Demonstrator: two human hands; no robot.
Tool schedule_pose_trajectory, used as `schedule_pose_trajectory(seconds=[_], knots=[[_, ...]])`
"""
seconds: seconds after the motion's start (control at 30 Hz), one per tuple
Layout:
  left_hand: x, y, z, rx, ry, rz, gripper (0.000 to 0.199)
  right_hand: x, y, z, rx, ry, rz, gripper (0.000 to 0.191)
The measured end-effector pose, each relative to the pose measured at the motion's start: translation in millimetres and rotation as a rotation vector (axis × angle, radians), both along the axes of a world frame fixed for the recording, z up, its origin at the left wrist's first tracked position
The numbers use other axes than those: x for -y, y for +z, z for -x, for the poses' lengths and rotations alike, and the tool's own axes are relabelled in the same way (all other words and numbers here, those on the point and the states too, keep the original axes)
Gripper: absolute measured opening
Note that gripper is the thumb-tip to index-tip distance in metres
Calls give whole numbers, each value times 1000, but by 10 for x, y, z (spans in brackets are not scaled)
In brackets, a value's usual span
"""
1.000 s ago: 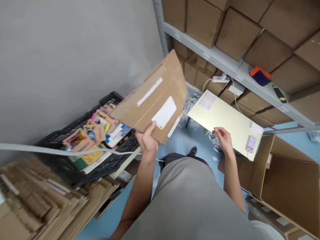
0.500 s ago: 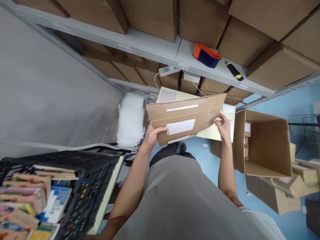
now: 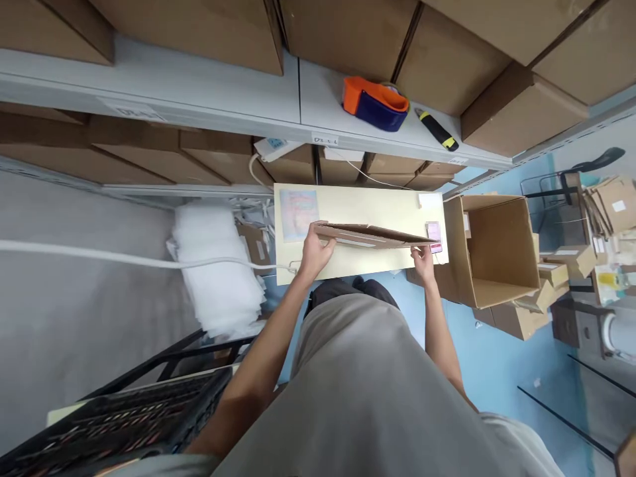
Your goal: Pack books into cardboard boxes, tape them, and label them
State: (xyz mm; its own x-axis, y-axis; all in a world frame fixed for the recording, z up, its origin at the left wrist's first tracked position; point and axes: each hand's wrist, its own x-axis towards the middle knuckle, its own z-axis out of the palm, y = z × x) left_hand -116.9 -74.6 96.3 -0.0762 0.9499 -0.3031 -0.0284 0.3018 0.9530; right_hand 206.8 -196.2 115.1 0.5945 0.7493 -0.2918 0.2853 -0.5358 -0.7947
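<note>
A flattened cardboard box hangs over the pale yellow tabletop, seen nearly edge-on. My left hand grips its left end, thumb toward me. At the right end my right hand pinches the lower corner. White labels show faintly along the cardboard's near face. Just beyond my right hand lies a phone with a lit screen. A flat, clear-wrapped pinkish item rests on the tabletop near my left hand.
Shelves with brown boxes run along the far side, holding an orange-and-blue tape dispenser and a utility knife. A large open carton stands right. White foam sheets, a cable and a black crate are left.
The cardboard has tipped from showing its broad labelled face to nearly edge-on, both hands still on it. The view has shifted, uncovering more of the tabletop and phone.
</note>
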Motion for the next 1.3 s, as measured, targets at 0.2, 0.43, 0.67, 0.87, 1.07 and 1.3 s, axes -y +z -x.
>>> schedule_pose_trajectory(seconds=[0.2, 0.43, 0.67, 0.87, 1.07, 1.3], knots=[[-11, -80, -136, 112, -67, 33, 47, -129, 46, -32, 18, 117, -6, 47], [-8, 162, -259, 146, -47, 35, 28, -123, 273, -25, -104, 133, -3, 71], [-113, 434, -429, -399, -31, -146, 11, -43, 466, 91, 135, 291, 153, 55], [-6, 619, -551, -589, 15, -173, 6, -360, 610, -176, 335, 400, 15, 32], [336, 707, -761, -679, 5, -189, 2, -631, 554, -464, 390, 552, -13, 50], [483, 544, -869, -637, 10, -117, 7, -636, 370, -373, 351, 621, 69, 57]])
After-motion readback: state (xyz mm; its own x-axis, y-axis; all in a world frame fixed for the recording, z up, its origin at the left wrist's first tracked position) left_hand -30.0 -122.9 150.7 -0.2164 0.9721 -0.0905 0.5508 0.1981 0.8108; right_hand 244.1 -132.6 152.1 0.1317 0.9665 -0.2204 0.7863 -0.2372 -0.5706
